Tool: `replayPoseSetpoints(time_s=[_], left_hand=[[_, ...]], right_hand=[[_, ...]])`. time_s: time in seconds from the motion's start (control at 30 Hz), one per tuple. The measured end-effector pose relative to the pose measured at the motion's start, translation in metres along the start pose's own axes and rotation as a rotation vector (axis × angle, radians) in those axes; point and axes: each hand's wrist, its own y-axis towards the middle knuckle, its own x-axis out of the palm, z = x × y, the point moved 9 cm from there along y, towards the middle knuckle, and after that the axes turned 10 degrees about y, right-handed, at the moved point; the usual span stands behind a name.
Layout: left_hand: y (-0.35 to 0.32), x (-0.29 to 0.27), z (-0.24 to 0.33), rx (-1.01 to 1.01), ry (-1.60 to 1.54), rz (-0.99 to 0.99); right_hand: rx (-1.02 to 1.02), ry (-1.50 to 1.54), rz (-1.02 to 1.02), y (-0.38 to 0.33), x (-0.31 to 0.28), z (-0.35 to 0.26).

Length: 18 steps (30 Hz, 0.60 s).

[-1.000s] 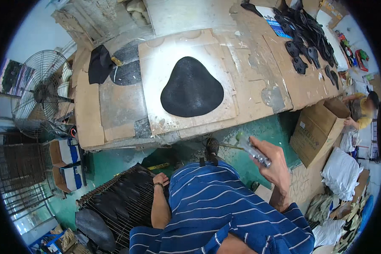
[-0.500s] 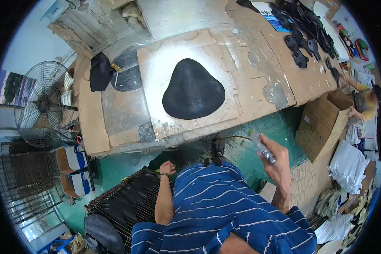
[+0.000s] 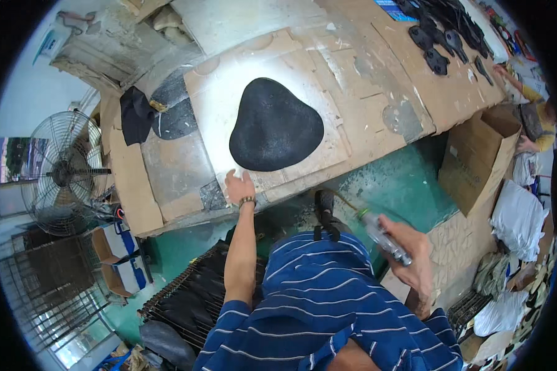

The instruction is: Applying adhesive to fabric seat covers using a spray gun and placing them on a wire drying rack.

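Note:
A rounded triangular black pad (image 3: 276,127) lies on a whitened sheet of cardboard (image 3: 213,111) on the workbench. At the pad's near left side, my left hand (image 3: 239,187) reaches over the bench's front edge with its fingers apart, close to the pad and holding nothing. My right hand (image 3: 411,247) is off the bench to the right, wrapped round a clear, silvery cylindrical bottle-like tool (image 3: 380,234) with a green end. That green end points up and left, towards the bench. Whether the thin hose behind it joins the tool, I cannot tell.
Black pieces (image 3: 455,43) are heaped at the bench's far right. A cardboard box (image 3: 476,164) stands beside the bench, near another person (image 3: 532,117). To the left are a wire fan (image 3: 65,173) and a dark folded piece (image 3: 136,114). A rack of black pieces (image 3: 189,287) sits at lower left.
My left hand has risen from beside my waist to the bench's edge near the pad. My right hand, still holding the tool, has shifted slightly down. The view has tilted a little.

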Motion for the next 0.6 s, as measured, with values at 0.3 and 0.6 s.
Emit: replayPoseSetpoints(time_s=[0.3, 0.6], left_hand=[[0.029, 0.014, 0.039, 0.134, 0.201, -0.068], [0.026, 0.074, 0.011, -0.542, -0.842, -0.332]], right_hand=[[-0.128, 0.142, 0.100, 0.011, -0.022, 0.004], [-0.122, 0.178, 0.089, 0.017, -0.041, 0.029]])
